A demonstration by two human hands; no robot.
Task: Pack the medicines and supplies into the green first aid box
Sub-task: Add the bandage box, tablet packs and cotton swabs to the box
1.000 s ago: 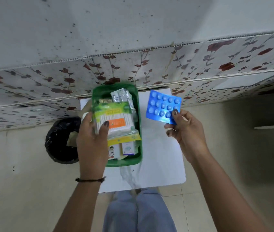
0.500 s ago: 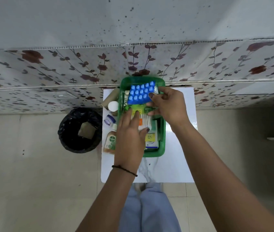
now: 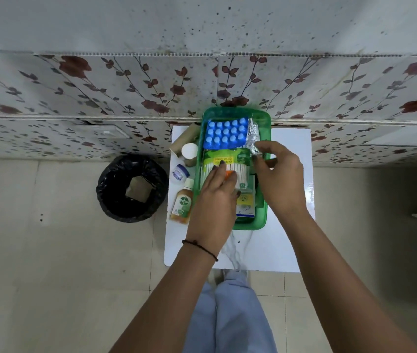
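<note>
The green first aid box (image 3: pixel 266 123) stands on a small white table (image 3: pixel 288 230) against the wall. A blue blister pack (image 3: pixel 225 135) lies flat at the box's far end, with a silver foil strip (image 3: pixel 252 135) beside it on the right. My right hand (image 3: pixel 282 182) pinches the near end of that strip. My left hand (image 3: pixel 217 200) lies over a green-and-white cotton swab packet (image 3: pixel 230 160) in the middle of the box, fingers around it. Small medicine cartons (image 3: pixel 245 207) show at the near end, partly hidden by my hands.
Left of the box on the table stand a Dettol bottle (image 3: pixel 182 203), a small blue-lidded jar (image 3: pixel 179 172), a white-capped bottle (image 3: pixel 189 151) and a brown roll (image 3: pixel 184 138). A black-lined bin (image 3: pixel 131 187) sits on the floor to the left. My legs are below the table.
My right hand carried the blue blister pack from the right into the box's far end and let it go. My left hand lowered the swab packet into the box.
</note>
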